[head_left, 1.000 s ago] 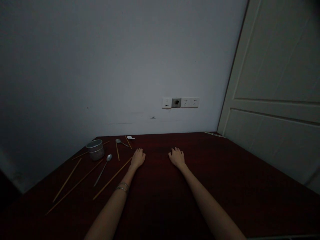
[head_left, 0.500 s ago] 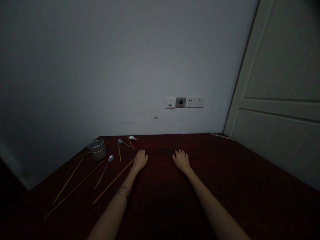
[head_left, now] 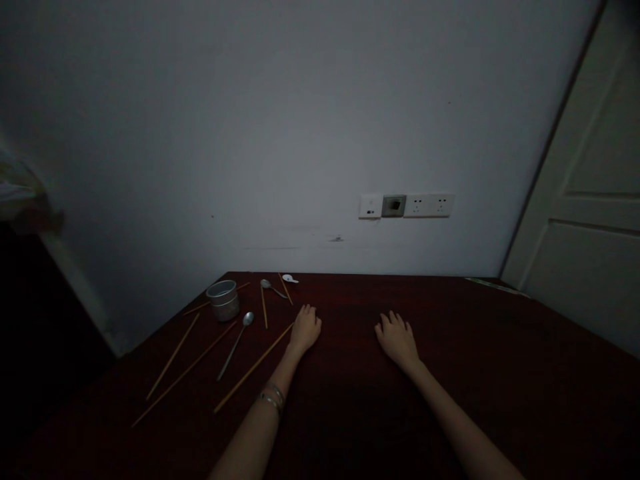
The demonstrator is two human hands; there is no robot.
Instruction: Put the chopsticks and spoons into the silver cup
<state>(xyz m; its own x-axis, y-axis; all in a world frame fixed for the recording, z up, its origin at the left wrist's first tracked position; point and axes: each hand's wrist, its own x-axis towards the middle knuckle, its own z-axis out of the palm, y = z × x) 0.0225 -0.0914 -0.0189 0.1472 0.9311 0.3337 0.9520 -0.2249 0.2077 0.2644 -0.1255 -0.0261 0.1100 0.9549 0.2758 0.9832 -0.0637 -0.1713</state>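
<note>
My left hand (head_left: 306, 329) lies palm down on the dark red table (head_left: 350, 400), fingers stretched out, holding nothing. Just left of it, a chopstick (head_left: 253, 369) slants with its far end by the hand. My right hand (head_left: 397, 340) rests flat with fingers apart, and only bare tabletop is around it. Farther left are a long-handled metal spoon (head_left: 235, 347), a round metal cup (head_left: 223, 301) standing upright and several more chopsticks (head_left: 173, 357). Behind my left hand lie another metal spoon (head_left: 273, 288) and a short white spoon (head_left: 290, 279).
A pale wall (head_left: 320, 133) rises at the table's back edge and carries a row of sockets (head_left: 406, 206). A panelled door (head_left: 600, 200) stands at the right. A thin flat strip (head_left: 495, 287) lies along the back right edge. Something dark (head_left: 45, 320) is at the far left.
The camera has turned left, so everything appears farther right in the picture. Both hands stay flat on the table, and the cup, spoons and chopsticks keep their places.
</note>
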